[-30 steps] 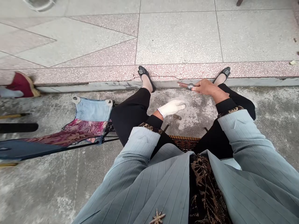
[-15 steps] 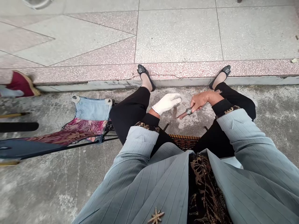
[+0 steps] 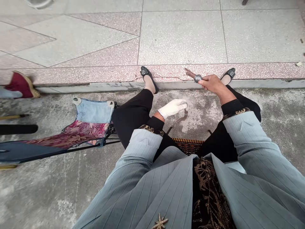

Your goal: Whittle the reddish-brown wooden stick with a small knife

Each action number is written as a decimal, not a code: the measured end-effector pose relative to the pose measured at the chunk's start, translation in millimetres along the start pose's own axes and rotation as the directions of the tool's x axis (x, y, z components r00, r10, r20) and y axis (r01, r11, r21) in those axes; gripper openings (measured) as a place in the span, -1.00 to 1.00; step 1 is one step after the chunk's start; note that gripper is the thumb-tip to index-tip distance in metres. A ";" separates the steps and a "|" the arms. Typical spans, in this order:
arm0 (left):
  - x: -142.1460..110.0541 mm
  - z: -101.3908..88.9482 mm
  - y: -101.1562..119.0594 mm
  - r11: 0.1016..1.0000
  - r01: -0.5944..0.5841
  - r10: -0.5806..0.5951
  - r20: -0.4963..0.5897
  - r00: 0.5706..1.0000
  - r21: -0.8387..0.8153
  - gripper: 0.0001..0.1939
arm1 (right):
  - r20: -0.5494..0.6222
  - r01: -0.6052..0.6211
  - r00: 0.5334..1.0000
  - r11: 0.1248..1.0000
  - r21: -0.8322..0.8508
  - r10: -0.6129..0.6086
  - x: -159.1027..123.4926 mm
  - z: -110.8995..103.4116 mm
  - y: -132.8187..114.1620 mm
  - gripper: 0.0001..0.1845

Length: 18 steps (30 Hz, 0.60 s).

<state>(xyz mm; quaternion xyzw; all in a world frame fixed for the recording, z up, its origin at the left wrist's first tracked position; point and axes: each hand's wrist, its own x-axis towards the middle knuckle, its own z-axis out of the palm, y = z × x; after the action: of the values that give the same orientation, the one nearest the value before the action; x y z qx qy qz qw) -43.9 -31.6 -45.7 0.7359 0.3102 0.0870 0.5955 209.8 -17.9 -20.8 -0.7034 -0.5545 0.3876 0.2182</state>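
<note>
A white knitted glove covers my left hand [image 3: 173, 107], held low between my knees with its fingers curled closed. From under its fingertips hangs a thin, curved brown piece [image 3: 183, 117], blurred, its kind unclear. My bare right hand [image 3: 211, 83] is raised near the step's edge and closed round a brown, stick-like tool. Silver wire is wound in a thick band [image 3: 198, 78] just ahead of the fingers. Beyond the band, the tool's brown end [image 3: 190, 73] points up and left. Its other end is hidden by my hand.
A folding seat [image 3: 90, 127] of denim and floral cloth stands to the left. Another person's red shoe [image 3: 22, 85] shows beyond it. My feet rest on the tiled step [image 3: 182, 38]. A wicker seat edge [image 3: 188, 144] shows beneath me.
My right hand has lifted forward, away from my left hand, with the wire-bound tool now pointing up and left. My gloved hand has shifted slightly right and down with the curved piece.
</note>
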 end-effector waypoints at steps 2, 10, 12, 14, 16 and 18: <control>-2.7 -3.6 -0.1 1.000 -0.012 0.012 -0.002 1.000 -0.012 -0.60 | 0.030 0.003 1.000 0.966 -0.257 0.005 -0.3 2.7 -2.9 -0.70; -4.8 -20.2 -14.1 0.995 -0.041 0.055 -0.157 0.986 0.089 -0.66 | 0.716 0.213 0.691 0.917 -0.336 0.102 -10.2 23.5 -4.6 -0.74; -3.0 -19.4 -17.1 0.993 -0.043 0.058 -0.140 0.988 0.107 -0.66 | 0.891 0.209 0.453 0.966 -0.154 0.044 -12.5 26.2 -3.7 -0.66; -0.7 -16.8 -19.6 0.995 -0.045 0.057 -0.128 0.990 0.093 -0.65 | 0.943 0.181 0.329 0.983 0.000 -0.060 -15.9 24.5 -6.1 -0.60; 2.0 -13.3 -22.3 0.997 -0.056 0.063 -0.146 0.987 0.050 -0.65 | 0.914 0.167 0.363 0.978 0.128 -0.182 -19.4 18.3 -10.7 -0.60; 4.4 -9.6 -25.0 0.997 -0.069 0.066 -0.147 0.987 -0.016 -0.66 | 0.797 0.161 0.532 0.958 0.236 -0.286 -21.1 10.4 -14.6 -0.64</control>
<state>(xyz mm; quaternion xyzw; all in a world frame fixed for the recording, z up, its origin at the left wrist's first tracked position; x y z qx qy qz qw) -54.1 -18.8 -67.4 0.7313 0.3272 0.1641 0.5755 190.9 -35.0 -9.9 -0.3476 -0.6496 0.6756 0.0285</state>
